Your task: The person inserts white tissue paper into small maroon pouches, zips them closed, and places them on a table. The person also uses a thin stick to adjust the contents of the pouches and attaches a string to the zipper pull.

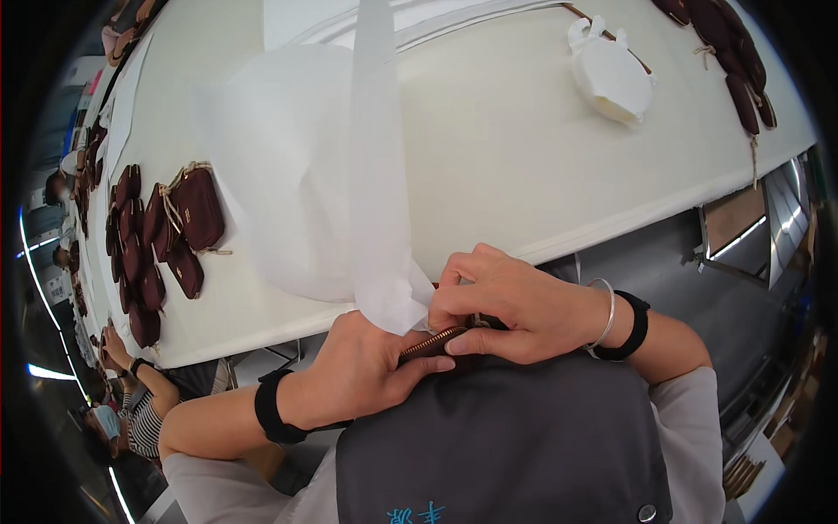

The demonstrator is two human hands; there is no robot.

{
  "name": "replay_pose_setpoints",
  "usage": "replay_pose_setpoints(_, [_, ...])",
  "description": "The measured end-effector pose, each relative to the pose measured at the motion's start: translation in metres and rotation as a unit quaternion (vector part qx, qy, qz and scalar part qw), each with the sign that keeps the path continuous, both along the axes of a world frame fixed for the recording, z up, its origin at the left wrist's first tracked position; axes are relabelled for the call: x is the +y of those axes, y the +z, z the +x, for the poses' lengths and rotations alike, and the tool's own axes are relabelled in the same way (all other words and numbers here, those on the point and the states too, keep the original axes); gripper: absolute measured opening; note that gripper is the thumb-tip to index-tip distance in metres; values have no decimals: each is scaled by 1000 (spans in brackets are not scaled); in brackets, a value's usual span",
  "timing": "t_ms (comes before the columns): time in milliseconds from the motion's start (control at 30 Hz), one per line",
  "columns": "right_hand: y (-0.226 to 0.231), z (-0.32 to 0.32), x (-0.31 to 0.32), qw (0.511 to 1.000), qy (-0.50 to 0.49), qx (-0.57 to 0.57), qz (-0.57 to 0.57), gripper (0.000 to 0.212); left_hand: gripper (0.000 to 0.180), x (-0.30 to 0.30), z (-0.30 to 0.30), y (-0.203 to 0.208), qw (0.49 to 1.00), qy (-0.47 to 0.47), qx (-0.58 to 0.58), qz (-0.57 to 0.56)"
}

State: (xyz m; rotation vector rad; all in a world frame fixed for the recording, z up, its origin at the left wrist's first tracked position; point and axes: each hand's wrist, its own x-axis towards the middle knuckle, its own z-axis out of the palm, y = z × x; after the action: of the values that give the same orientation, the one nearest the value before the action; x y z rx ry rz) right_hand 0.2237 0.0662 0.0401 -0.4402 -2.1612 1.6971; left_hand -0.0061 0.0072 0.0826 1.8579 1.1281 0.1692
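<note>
Close in front of my body, both hands hold a dark maroon zip pouch (429,346) with a gold-toothed zipper along its edge. My left hand (362,362) grips its left side, thumb pressed on the zipper edge. At the other end my right hand (515,310) pinches with bent fingers and thumb near the zipper. A long strip of white thin paper (377,166) runs from the far table to the pouch, its crumpled lower end between my hands. Whether that end sits inside the pouch is hidden by my fingers.
Several maroon pouches with beige cords (196,210) are piled on the left of the white table (489,157); more pouches (733,52) lie far right. A wide white sheet (279,175) spreads beside the strip. A white wrapped bundle (611,79) sits back right. A co-worker (144,402) is at left.
</note>
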Motion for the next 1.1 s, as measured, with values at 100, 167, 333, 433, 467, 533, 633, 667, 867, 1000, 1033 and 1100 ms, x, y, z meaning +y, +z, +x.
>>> replay_pose_setpoints(100, [2,2,2,998,55,-3,-24,11,23,-1,-1,4,999,0,-10,-35])
replay_pose_setpoints(167, [1,2,0,997,76,-6,-25,11,27,0,-4,8,985,41,-67,-153])
replay_pose_setpoints(333, [-8,-11,-12,999,30,14,-13,14,41,-8,-17,-2,944,49,-154,-286])
replay_pose_setpoints(433, [-11,-13,-13,999,7,32,-43,15,45,0,-21,5,905,27,-119,-407])
replay_pose_setpoints(467, [-12,-13,-12,998,2,38,-54,15,46,6,-20,9,892,15,-98,-440])
replay_pose_setpoints(533, [-13,-14,-9,997,4,42,-58,14,50,16,-19,13,868,-15,-44,-495])
replay_pose_setpoints(633, [-13,-16,-8,997,9,45,-65,13,55,24,-18,9,850,-72,0,-522])
replay_pose_setpoints(667, [-13,-16,-8,997,11,45,-68,12,57,22,-18,1,857,-95,-23,-506])
replay_pose_setpoints(867, [-11,-14,-10,997,-13,27,-71,10,51,8,-13,-8,911,-55,-96,-396])
replay_pose_setpoints(1000, [-14,-19,-8,995,-67,56,-49,12,52,30,-14,2,884,-70,52,-460])
replay_pose_setpoints(1033, [-13,-20,-5,994,-86,51,-38,13,50,41,-15,4,895,-83,51,-436])
replay_pose_setpoints(1100, [-9,-23,0,989,-136,44,-33,14,47,61,-17,13,917,-104,53,-382])
